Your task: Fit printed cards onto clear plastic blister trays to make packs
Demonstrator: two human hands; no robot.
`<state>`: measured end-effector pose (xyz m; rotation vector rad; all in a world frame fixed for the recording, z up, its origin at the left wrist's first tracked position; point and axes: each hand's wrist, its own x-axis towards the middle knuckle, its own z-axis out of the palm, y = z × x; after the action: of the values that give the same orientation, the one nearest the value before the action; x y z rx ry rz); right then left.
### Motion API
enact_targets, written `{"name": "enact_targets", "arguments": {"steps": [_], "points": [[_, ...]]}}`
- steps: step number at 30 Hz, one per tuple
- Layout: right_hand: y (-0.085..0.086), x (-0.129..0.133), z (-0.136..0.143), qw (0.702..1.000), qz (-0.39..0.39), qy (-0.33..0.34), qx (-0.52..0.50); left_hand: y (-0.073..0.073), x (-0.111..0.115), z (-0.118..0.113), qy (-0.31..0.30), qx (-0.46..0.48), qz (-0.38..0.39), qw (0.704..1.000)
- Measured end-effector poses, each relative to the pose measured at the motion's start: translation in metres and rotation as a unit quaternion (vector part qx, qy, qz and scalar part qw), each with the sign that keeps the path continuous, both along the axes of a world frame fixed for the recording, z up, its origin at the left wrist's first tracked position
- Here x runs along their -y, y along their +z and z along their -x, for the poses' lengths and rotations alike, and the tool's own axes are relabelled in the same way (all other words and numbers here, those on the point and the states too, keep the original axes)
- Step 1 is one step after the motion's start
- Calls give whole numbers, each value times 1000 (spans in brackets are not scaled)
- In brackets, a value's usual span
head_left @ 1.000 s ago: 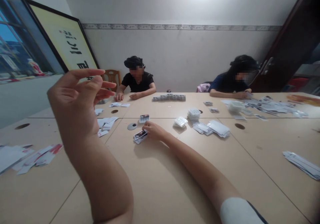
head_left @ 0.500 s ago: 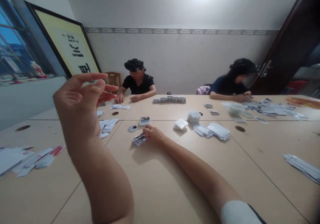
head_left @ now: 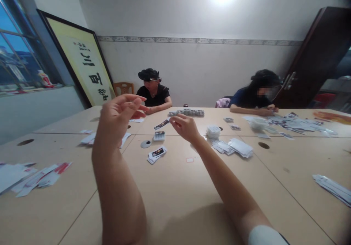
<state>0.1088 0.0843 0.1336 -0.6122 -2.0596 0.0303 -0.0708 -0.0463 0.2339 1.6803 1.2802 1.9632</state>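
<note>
My right hand (head_left: 184, 126) pinches the end of a small dark printed card (head_left: 161, 124), raised above the table. Under that card a clear plastic box (head_left: 159, 136) with a dark strip along its top stands on the table. Nearer to me lies a small pile of printed cards (head_left: 157, 153), a dark picture on its top one. My left hand (head_left: 123, 115) is raised at the left, thumb and index finger close together and the other fingers apart; whether something thin is between the fingertips cannot be made out.
A grey ring (head_left: 146, 144) lies left of the box. Stacked clear boxes (head_left: 213, 131) and white cards (head_left: 240, 147) are at centre right. Papers (head_left: 41, 175) lie at the left. Two people sit across the table (head_left: 175, 208), with a row of small packs (head_left: 186, 112) near its far edge.
My right hand has risen from the card pile with one card. My left hand has moved right and slightly down. The person at the left has turned their head.
</note>
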Motion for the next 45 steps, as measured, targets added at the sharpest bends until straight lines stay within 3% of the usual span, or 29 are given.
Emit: {"name": "enact_targets", "arguments": {"steps": [4, 10, 14, 21, 25, 29, 32, 37, 42, 45], "points": [[21, 14, -20, 998, -24, 35, -36, -3, -15, -9, -50, -99, 90, 990], [50, 37, -52, 995, -7, 55, -86, -10, -28, -18, -129, -215, 183, 951], [65, 51, -75, 991, 63, 72, -97, -17, -35, -32, -193, -193, 207, 939], [75, 69, -86, 981, 118, 116, -106, -20, -38, -55, -289, -99, 165, 938], [78, 69, -89, 959, 209, 136, -133, -18, -35, -53, -287, -107, 141, 941], [79, 66, -91, 937, 257, 143, -187, -17, -32, -49, -276, -193, 121, 934], [79, 65, -91, 936, 288, 137, -150, -17, -29, -48, -260, -241, 119, 927], [77, 65, -90, 927, 324, 131, -135, -16, -26, -51, -257, -222, 129, 931], [77, 67, -93, 904, 360, 217, -83, -13, -23, -55, -258, -228, 106, 933], [79, 72, -94, 882, 382, 264, -82, -12, -22, -59, -221, -231, 53, 946]]}}
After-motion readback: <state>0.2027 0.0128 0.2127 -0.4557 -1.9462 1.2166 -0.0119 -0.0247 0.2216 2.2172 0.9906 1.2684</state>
